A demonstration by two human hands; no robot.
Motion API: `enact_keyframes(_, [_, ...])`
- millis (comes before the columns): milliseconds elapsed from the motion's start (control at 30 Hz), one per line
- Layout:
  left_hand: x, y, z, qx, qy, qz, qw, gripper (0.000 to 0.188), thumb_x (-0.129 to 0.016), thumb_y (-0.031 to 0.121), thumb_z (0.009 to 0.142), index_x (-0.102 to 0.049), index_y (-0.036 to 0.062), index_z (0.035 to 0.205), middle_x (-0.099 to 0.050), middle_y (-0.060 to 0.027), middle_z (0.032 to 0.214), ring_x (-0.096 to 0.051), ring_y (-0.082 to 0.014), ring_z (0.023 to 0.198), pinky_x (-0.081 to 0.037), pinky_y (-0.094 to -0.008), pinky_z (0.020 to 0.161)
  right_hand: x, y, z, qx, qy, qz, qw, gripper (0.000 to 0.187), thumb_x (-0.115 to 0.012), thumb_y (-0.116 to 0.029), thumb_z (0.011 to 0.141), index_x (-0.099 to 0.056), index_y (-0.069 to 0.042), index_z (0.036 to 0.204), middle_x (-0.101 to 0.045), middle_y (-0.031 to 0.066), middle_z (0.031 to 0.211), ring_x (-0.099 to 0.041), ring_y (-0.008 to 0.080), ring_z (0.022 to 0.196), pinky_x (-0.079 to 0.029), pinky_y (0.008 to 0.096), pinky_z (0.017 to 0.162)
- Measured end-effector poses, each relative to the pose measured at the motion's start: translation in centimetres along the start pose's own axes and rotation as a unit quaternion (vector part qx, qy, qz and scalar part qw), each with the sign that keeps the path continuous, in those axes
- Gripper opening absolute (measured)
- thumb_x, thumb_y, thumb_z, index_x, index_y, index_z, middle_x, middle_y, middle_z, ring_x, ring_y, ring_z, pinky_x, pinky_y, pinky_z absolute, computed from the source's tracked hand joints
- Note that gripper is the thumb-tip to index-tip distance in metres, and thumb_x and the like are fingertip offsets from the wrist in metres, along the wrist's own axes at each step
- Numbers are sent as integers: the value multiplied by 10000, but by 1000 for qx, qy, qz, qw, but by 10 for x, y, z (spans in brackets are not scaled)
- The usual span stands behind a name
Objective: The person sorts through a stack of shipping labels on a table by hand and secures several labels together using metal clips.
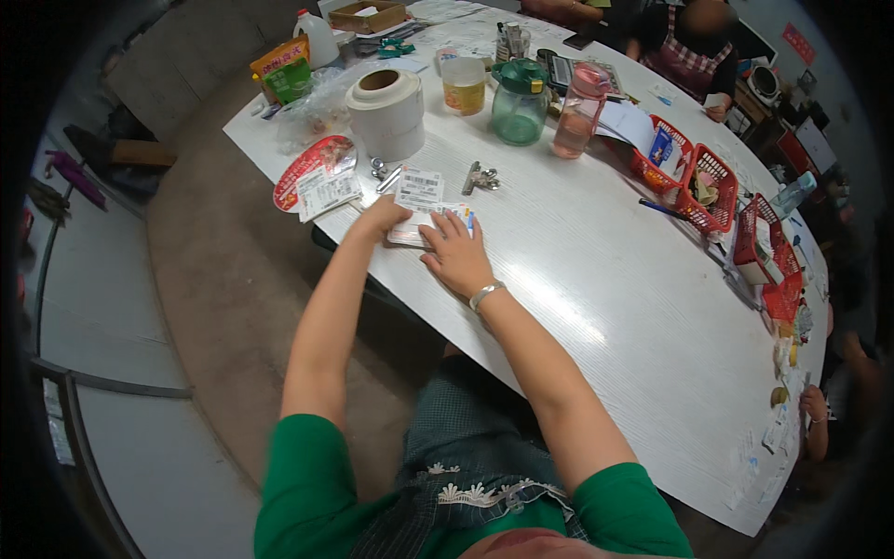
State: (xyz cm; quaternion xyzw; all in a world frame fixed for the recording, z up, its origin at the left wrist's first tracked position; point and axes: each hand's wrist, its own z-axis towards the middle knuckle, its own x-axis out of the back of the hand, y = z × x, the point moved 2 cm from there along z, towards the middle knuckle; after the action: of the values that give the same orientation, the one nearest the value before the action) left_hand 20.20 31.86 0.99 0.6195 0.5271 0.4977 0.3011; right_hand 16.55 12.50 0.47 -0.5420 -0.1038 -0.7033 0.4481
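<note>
A small stack of white cards or labels [407, 235] lies near the table's left edge, with a printed barcode label [420, 189] at its upper end. My left hand [382, 217] is closed at the left side of the stack, thumb on top and the other fingers mostly hidden. Spread over the stack's right part, the fingers of my right hand [458, 255] lie nearly flat, and a bracelet circles that wrist. Just beyond are a metal bulldog clip [480, 178] and another metal clip [378, 169]. Left of my hands, printed slips [328, 192] rest on a red oval card [307, 168].
Past my hands stand a large label roll [385, 116], a plastic cup [463, 88], a green jar [520, 110] and a pink bottle [579, 112]. Red baskets [710, 191] line the table's far right side. A person in a checked apron [678, 51] sits across.
</note>
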Motion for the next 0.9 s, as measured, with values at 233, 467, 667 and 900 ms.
enact_keyframes(233, [-67, -1, -91, -246, 80, -234, 937, 421, -482, 21, 874, -347, -6, 1272, -482, -100, 1227, -459, -178, 1124, -339, -300, 976, 61, 23, -37, -106, 207, 217, 948, 687, -671, -101, 720, -353, -95, 1329, -296, 178, 1385, -338, 341, 1261, -302, 410, 1044])
enact_keyframes(467, [-135, -27, -132, -263, 10, -221, 939, 341, -489, -6, 878, -374, 16, 1198, -469, -79, 1132, -431, -154, 1093, -329, -289, 968, 102, 20, -111, -169, 158, 193, 954, 690, -641, -53, 723, -333, -102, 1339, -223, 222, 1397, -387, 368, 1219, -412, 386, 962])
enact_keyframes(667, [-148, -12, -127, -247, 20, -248, 936, 404, -478, -30, 852, -326, 24, 1222, -451, -86, 1133, -424, -165, 1101, -336, -290, 964, 99, 13, -111, -184, 61, 98, 976, 726, -670, -92, 713, -342, -160, 1356, -147, 203, 1447, -288, 390, 1282, -338, 472, 1009])
enact_keyframes(900, [-152, -22, -131, -246, 15, -270, 931, 394, -440, -71, 828, -354, 45, 1195, -477, -80, 1115, -457, -151, 1070, -378, -269, 921, 123, -38, -84, -82, 66, 29, 994, 762, -642, -113, 719, -287, -121, 1393, -155, 248, 1442, -253, 391, 1305, -221, 557, 1035])
